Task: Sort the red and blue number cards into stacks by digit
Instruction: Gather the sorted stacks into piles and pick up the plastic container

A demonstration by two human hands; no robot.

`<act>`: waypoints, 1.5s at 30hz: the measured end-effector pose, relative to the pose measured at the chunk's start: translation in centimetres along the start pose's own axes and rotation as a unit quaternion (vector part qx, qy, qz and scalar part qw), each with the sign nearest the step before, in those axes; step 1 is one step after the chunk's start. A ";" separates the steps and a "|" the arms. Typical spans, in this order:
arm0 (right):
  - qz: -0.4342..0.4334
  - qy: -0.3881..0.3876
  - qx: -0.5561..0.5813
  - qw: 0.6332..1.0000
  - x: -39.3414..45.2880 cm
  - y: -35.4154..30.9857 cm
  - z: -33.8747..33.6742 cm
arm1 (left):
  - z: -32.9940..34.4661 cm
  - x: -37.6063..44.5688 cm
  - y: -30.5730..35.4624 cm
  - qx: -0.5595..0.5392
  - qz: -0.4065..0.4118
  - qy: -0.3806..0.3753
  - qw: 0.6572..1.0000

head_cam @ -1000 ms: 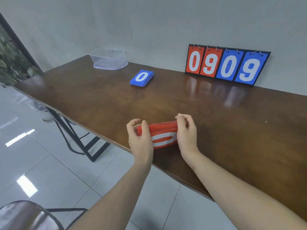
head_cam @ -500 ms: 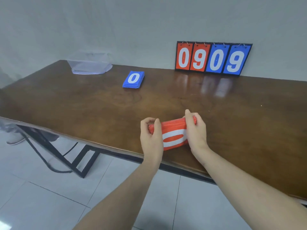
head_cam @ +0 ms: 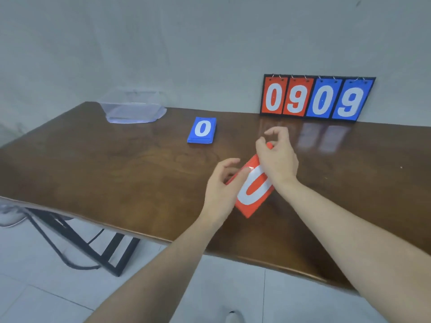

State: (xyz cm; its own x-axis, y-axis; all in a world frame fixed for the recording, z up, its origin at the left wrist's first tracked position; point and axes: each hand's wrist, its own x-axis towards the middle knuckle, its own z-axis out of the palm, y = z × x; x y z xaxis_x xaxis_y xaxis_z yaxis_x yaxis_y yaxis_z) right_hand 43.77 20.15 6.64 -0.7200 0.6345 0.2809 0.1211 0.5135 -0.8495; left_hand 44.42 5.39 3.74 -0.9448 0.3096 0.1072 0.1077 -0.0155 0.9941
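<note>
On the table (head_cam: 116,173) in front of you, your left hand (head_cam: 220,190) and right hand (head_cam: 277,157) flank a tilted card stack (head_cam: 254,190) near the front edge. A second stack (head_cam: 202,129) lies behind it to the left. A tub (head_cam: 134,110) sits at the far left corner. The scoreboard (head_cam: 317,97) stands at the back right, against the wall.
</note>
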 end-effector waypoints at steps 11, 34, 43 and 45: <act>0.082 -0.123 0.073 0.986 12.4 -0.3 9.1 | -3.5 14.2 -1.7 -0.057 -0.165 0.057 0.983; 0.083 -0.012 -0.237 0.968 15.7 -1.9 21.9 | -19.5 34.2 -4.6 0.254 0.087 -0.022 0.963; 0.108 -0.052 0.043 0.992 13.3 -13.3 40.0 | -39.9 38.6 -4.9 0.126 0.104 0.141 0.976; 0.127 -0.090 0.071 0.985 14.2 -15.0 42.5 | -43.3 40.3 -5.4 0.150 0.136 0.221 0.954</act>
State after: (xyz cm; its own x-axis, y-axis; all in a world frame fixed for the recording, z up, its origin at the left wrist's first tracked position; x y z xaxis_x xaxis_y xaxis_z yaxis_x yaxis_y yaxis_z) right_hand 2.72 -3.07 4.38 -0.7901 0.6126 -0.0208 0.2245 0.2577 -0.9398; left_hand -7.59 -23.21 3.47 -0.9007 -0.0987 0.4230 0.3879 0.2555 0.8856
